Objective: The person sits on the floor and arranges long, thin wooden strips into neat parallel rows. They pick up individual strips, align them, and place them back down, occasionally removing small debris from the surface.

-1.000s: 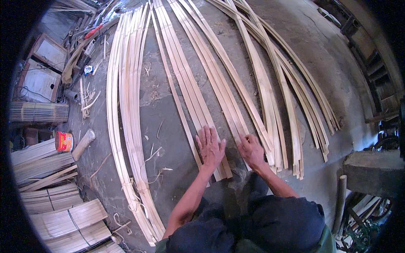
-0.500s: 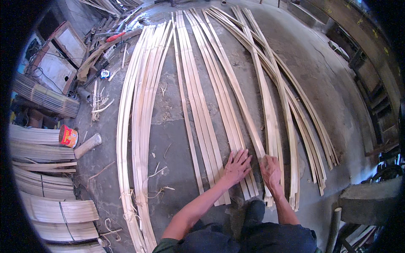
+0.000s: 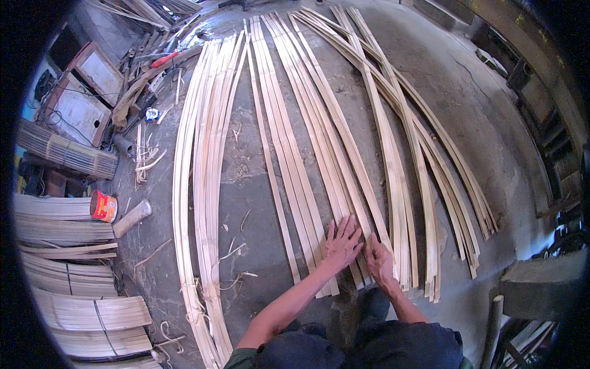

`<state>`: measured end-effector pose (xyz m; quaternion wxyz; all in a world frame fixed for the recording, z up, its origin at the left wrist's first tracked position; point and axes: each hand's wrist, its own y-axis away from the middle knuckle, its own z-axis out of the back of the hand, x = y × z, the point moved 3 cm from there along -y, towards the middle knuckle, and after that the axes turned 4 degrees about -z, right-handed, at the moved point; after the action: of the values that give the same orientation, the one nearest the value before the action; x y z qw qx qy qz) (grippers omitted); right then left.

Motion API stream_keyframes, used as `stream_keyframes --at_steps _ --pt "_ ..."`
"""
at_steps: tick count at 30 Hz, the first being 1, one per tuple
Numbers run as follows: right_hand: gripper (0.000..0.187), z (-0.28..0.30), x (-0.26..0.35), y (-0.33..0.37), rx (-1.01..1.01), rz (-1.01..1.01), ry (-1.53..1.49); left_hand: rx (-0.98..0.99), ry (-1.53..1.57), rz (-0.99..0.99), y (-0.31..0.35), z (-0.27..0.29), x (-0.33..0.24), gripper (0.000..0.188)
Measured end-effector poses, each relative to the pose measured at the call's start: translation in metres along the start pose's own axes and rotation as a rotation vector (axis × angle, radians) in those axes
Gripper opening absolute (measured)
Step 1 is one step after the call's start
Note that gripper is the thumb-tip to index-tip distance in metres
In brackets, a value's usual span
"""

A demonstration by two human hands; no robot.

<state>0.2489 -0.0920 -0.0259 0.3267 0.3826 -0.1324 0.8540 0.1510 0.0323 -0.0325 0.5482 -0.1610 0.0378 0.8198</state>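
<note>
On the grey concrete floor (image 3: pixel 246 184), head view: long, flat, pale wooden strips (image 3: pixel 335 178) fanned from twelve o'clock toward five, lower ends under or near both hands.
Left bare hand (image 3: pixel 342 245): at five o'clock, palm down, fingers spread across strips.
Right bare hand (image 3: pixel 381 261): just beside, between four and five o'clock, fingers bent at a strip's edge; pinching or merely resting, cannot tell.
Feel of the strips: probably light, springy, smooth-faced, perhaps splintery along thin edges; best taken by both edges near the lower end.
Red-and-orange round tin (image 3: pixel 104 209): at nine o'clock, beside a pale rounded log (image 3: pixel 132 218).
</note>
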Motion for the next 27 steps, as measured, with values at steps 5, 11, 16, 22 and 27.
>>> stream_keyframes --at_steps 5,11,16,22,27 --pt "0.044 0.005 0.001 -0.001 -0.028 0.052 0.191 -0.041 0.057 0.008 0.003 -0.007 0.002 0.055" --pt "0.046 0.011 0.012 0.003 0.029 -0.04 0.225 -0.048 0.04 0.014 0.01 -0.005 -0.001 0.065" --pt "0.045 0.011 0.014 0.005 0.067 -0.079 0.273 -0.012 0.092 0.04 0.008 -0.002 0.0 0.076" --pt "0.043 0.013 0.024 0.007 0.042 -0.037 0.375 0.023 0.043 0.057 0.008 0.0 -0.003 0.073" --pt "0.043 0.021 0.035 -0.002 0.251 -0.168 0.569 0.083 -0.007 0.046 0.006 0.004 -0.005 0.065"
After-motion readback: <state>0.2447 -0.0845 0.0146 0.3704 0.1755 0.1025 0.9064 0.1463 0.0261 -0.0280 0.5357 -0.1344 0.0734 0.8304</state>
